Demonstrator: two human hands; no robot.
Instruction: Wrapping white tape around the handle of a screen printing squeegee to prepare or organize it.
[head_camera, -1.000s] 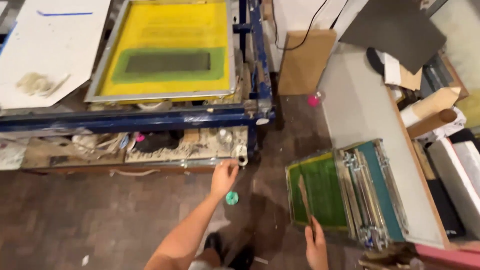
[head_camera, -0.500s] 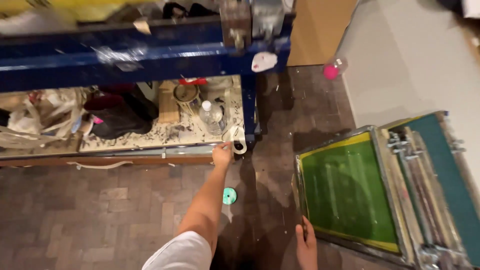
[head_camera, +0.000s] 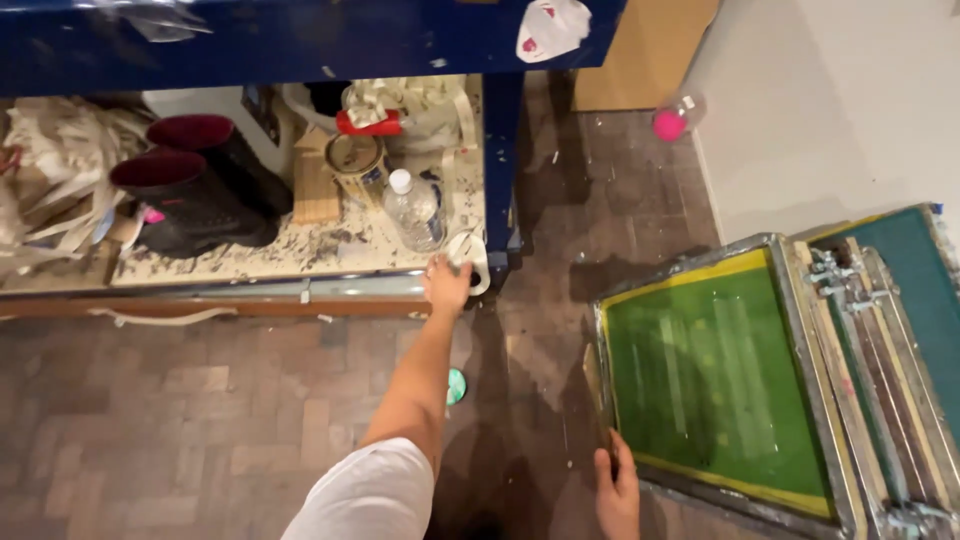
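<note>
The big blue press frame (head_camera: 300, 40) spans the top of the view, and under it a paint-spattered low shelf (head_camera: 300, 255) carries black boots (head_camera: 190, 190), a tin can (head_camera: 357, 160), a clear plastic bottle (head_camera: 413, 210) and a heap of pale rags (head_camera: 60, 170). At the right, a stack of framed screens leans on the brick floor (head_camera: 180, 420), the front one a green-meshed screen with a yellow border (head_camera: 715, 380). The right hand (head_camera: 618, 490) rests on that screen's lower left corner, fingers curled over the metal edge in a light hold. The left hand (head_camera: 447, 283) stretches to the front right corner of the shelf, fingers closed around a roll of white tape (head_camera: 470, 258) that sits just beside the bottle and near the blue leg. A small teal lid (head_camera: 455, 385) lies on the floor beneath the forearm, and a pink-capped bottle (head_camera: 672, 118) stands by the wall. To lift the roll cleanly, the grip wants to stay through or around the ring and draw it straight back, clear of the bottle, while the other hand steadies the leaning screen so it cannot slide
</note>
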